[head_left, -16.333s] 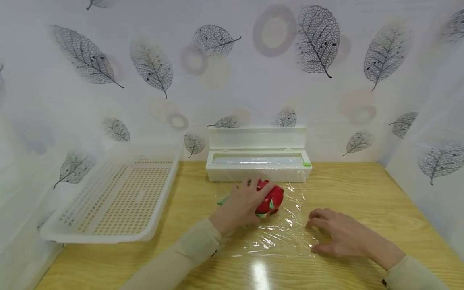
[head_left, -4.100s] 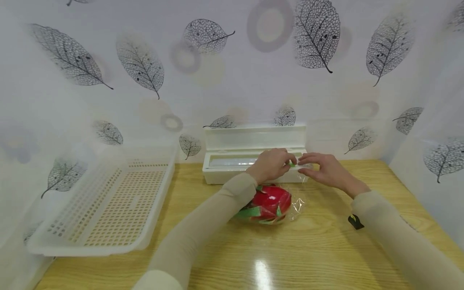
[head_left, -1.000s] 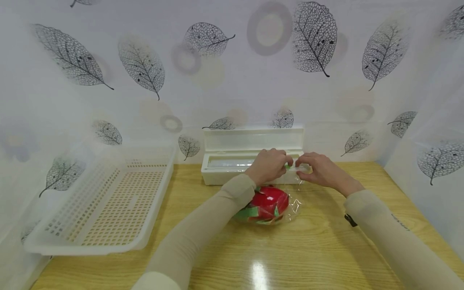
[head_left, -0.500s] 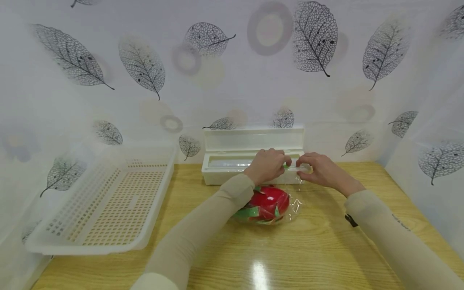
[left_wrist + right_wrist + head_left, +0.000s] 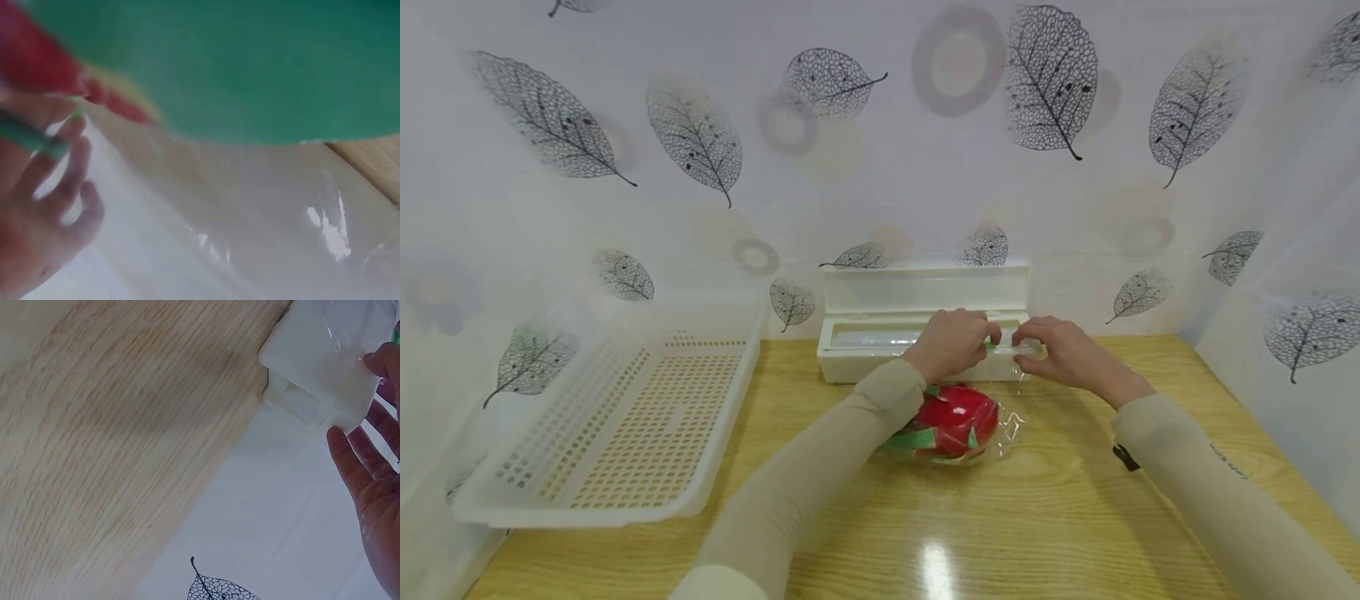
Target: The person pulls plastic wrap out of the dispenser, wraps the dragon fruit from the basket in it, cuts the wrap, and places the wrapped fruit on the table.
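A white cling film dispenser box (image 5: 857, 365) stands at the back, lid raised. My left hand (image 5: 950, 343) reaches over its front edge, finger and thumb on the small green slide cutter (image 5: 991, 343). My right hand (image 5: 1063, 354) grips the box's right end; in the right wrist view, the thumb (image 5: 382, 361) lies on the front of the box. Before the box lies a red dragon fruit (image 5: 958, 417) with green scales, covered by clear cling film (image 5: 1011, 429) running up to the box. My left forearm hides part of the fruit. One green scale (image 5: 250, 69) fills much of the left wrist view.
A white perforated plastic basket (image 5: 700, 487) stands on the left of the wooden table (image 5: 1037, 533). A pale curtain (image 5: 880, 183) with leaf prints hangs behind the table and along both sides.
Earlier my left hand held the fruit on flat film, right hand apart; now film covers the fruit and both hands are at the box. Lately the left hand slid slightly left with the cutter.
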Tool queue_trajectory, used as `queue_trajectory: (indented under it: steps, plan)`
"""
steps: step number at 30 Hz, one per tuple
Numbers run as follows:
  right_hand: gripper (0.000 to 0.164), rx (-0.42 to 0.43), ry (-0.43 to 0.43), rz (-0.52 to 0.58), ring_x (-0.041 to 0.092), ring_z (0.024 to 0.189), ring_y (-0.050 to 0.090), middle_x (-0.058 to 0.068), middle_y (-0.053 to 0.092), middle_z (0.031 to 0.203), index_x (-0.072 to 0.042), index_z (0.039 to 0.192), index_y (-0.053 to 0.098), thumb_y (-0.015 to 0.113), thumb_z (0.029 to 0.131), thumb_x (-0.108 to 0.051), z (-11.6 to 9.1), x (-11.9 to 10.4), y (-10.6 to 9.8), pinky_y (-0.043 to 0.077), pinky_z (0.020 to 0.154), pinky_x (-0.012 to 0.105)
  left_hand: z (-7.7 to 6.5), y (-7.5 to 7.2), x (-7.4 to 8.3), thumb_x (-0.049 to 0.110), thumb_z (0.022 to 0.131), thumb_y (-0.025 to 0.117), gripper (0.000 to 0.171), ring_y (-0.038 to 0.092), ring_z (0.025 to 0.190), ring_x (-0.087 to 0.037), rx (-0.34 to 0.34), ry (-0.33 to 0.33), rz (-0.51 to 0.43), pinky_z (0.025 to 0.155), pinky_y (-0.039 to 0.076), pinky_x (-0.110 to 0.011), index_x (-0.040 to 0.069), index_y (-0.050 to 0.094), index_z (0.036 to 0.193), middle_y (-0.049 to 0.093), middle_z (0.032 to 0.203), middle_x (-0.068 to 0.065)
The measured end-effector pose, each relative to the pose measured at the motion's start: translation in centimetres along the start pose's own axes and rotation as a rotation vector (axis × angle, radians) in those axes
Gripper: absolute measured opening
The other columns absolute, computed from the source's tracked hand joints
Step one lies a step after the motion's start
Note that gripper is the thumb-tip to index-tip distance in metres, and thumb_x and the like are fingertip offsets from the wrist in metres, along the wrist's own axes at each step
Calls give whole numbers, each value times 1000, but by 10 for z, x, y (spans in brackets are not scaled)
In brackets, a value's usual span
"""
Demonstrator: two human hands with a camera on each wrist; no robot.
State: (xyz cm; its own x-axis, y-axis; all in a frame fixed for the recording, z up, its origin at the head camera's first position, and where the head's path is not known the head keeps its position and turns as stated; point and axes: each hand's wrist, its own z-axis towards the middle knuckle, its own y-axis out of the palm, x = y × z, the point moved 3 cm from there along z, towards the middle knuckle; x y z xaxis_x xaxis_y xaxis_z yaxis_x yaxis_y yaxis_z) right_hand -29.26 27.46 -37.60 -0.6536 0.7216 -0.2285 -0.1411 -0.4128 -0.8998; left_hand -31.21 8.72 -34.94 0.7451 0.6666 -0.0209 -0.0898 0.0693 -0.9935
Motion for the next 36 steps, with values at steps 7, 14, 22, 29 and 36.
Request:
queue_trajectory:
  steps: [7,14,22,29,36]
  plan:
    - [18,13,-9,1,24,89,68,4,72,95,-9,99,70,80,84,-8,0,-2,0,56,78,47,-1,0,-2,16,98,62,31,72,98,-15,-7,-6,0,77,60,-32,27,72,125,73,114,5]
    - [19,16,-14,1,23,87,68,3,72,95,-9,99,71,80,83,-7,0,-2,1,56,77,46,-3,-2,-2,16,98,61,31,71,100,-16,-16,-11,-5,78,60,-32,26,72,125,73,116,5]
    - [20,23,-12,-3,20,84,65,4,72,94,-8,100,71,81,82,-8,0,-1,1,55,76,44,4,-10,-1,11,96,63,31,70,101,-15,-98,-31,-70,78,58,-35,24,73,122,74,120,5]
    - [20,4,3,-9,19,82,64,6,72,95,-7,100,71,81,83,-9,0,-2,1,55,74,42,6,-16,-3,8,96,59,35,68,95,-15,-174,-45,-87,71,57,-32,25,73,124,73,121,2]
    - [20,28,-27,-12,22,82,67,7,73,95,-6,100,71,81,82,-8,0,-1,1,55,73,44,2,-25,-3,7,97,57,41,67,109,-17,-295,-48,-145,83,58,-34,22,67,135,70,128,-1]
